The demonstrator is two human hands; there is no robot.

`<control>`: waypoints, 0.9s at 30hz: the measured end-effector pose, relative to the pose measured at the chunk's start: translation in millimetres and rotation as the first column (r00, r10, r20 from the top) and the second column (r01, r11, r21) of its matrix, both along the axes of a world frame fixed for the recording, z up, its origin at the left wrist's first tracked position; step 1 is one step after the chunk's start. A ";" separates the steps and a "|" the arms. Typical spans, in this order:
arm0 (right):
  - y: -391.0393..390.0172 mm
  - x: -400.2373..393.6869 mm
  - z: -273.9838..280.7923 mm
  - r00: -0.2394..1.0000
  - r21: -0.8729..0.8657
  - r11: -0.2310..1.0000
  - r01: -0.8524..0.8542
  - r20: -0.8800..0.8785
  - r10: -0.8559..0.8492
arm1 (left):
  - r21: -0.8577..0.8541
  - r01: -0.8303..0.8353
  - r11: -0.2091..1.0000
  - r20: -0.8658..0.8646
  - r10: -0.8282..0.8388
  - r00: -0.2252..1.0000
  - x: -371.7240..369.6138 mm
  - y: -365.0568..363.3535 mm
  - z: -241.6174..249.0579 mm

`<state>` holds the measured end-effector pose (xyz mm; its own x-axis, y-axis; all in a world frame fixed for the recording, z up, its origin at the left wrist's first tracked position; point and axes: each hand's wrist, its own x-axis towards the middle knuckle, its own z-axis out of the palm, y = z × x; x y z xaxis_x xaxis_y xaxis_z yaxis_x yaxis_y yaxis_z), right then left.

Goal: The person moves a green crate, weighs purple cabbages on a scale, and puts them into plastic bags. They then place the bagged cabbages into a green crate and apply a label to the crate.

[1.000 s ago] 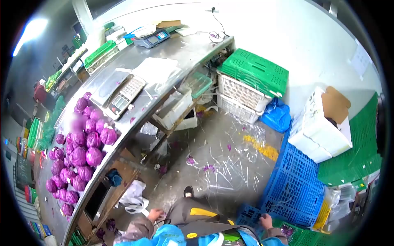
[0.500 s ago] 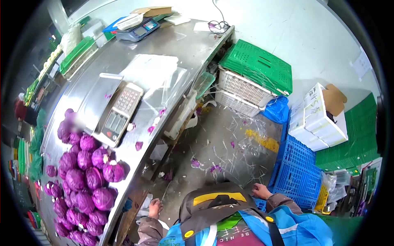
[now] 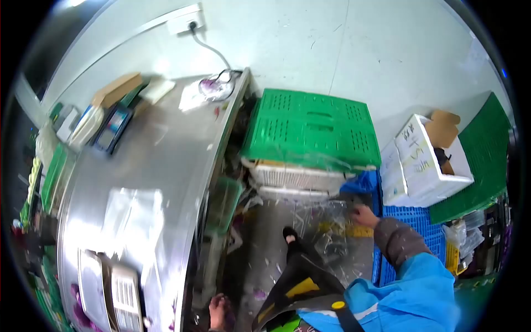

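My left hand hangs low beside the metal table, near its underside. Its fingers are loosely bent and a little apart, and I see nothing held in them. On the other side, my right hand is stretched forward over the floor, next to the blue plastic crates. It looks empty, with relaxed fingers partly blurred. Ahead of me, a green crate sits on top of white crates. A keypad scale and part of the red cabbages lie on the table at lower left.
A white carton stands on the blue crates at right. Clear plastic scraps litter the floor. A green bin juts from under the table. A second scale stands at the table's far end, and a blue bag lies by the crates.
My view has moved forward toward the wall and green crate; the cabbages have mostly left view at lower left. A foot now shows stepping ahead. My right hand has swung forward.
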<state>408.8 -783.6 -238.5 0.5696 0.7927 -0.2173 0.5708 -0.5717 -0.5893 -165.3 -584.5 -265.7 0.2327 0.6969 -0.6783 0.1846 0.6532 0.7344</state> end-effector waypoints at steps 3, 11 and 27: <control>121.5 126.8 -10.5 0.942 0.291 0.953 0.086 0.288 -0.173 | 0.081 0.216 0.973 -0.074 -0.210 0.975 73.4 43.0 -30.7; 288.2 276.2 -13.3 0.867 0.027 0.999 -0.019 0.499 0.003 | 0.232 0.585 0.777 -0.158 -0.563 0.811 351.0 162.2 41.4; 322.5 385.2 136.0 0.550 0.180 0.983 0.020 0.819 -0.162 | 0.494 0.794 -0.353 -0.850 -0.386 0.357 740.3 209.0 32.1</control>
